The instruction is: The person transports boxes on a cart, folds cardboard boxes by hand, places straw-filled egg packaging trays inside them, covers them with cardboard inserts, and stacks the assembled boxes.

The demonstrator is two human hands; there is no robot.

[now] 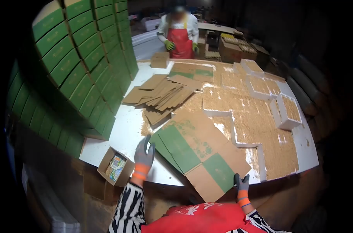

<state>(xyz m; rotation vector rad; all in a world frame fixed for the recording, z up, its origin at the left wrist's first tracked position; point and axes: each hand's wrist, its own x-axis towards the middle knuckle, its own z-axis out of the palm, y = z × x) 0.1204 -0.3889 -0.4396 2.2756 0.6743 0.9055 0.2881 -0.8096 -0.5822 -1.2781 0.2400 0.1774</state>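
A flattened cardboard carton point(196, 145), brown with green printed panels, lies at a slant on the table in front of me, its near corner past the table's front edge. My left hand point(144, 154), in a grey glove with an orange cuff, is beside the carton's left edge with fingers spread and nothing in it. At the carton's right edge, my right hand point(241, 182) wears a matching glove; thumb and fingers are apart, close to or touching the cardboard. A small open box point(116, 167) with colourful packets inside stands left of my left hand.
Loose cardboard pieces point(164, 93) are heaped beyond the carton. White trays point(289, 112) and a spread of light-brown material point(258, 120) cover the table's right. Stacked green boxes point(83, 58) rise at left. A person point(180, 35) in a red apron stands across the table.
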